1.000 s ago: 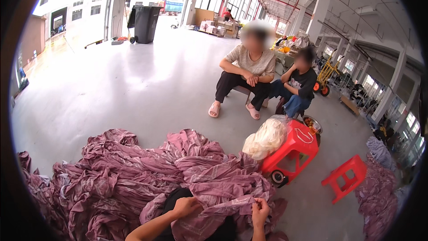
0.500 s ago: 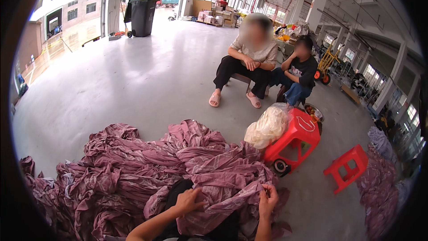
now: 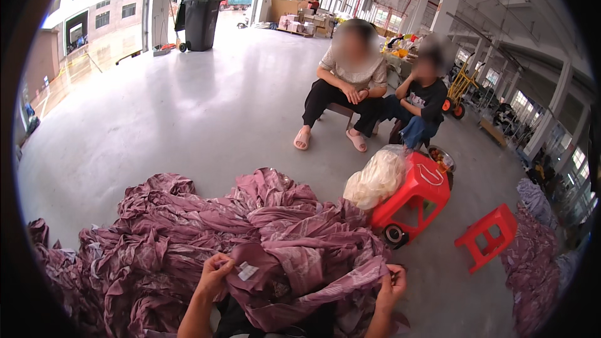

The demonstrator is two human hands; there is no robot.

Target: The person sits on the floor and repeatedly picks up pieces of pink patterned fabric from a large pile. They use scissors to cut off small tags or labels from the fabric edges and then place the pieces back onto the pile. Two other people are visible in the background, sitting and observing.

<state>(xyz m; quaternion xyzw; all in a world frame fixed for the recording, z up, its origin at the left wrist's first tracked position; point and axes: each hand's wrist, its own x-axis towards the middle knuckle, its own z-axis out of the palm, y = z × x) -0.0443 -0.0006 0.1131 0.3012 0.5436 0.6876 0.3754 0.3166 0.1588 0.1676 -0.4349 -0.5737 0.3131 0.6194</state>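
Observation:
A large heap of mauve patterned fabric [image 3: 181, 238] lies in folds before me and across my lap. My left hand [image 3: 215, 275] is closed on the edge of one piece, fingers pinched beside a small white label [image 3: 247, 270] sewn there. Well to the right, my right hand [image 3: 392, 285] pinches another stretch of the same fabric's edge. Between the two hands the held part spreads open over dark clothing on my lap. Whether the right fingers also hold something small is too unclear to tell.
Ahead, two people [image 3: 354, 75] sit on low stools. A red plastic stool [image 3: 426, 181] stands at the right beside a cream-filled plastic bag [image 3: 375, 178]; another red stool [image 3: 488, 238] is farther right. More mauve fabric [image 3: 532, 269] lies at the far right. A black wheeled bin [image 3: 200, 25] stands far left.
My left hand has moved left and taken the fabric's edge, so the white label now shows. My right hand has shifted slightly right and down, and the held piece is spread wider.

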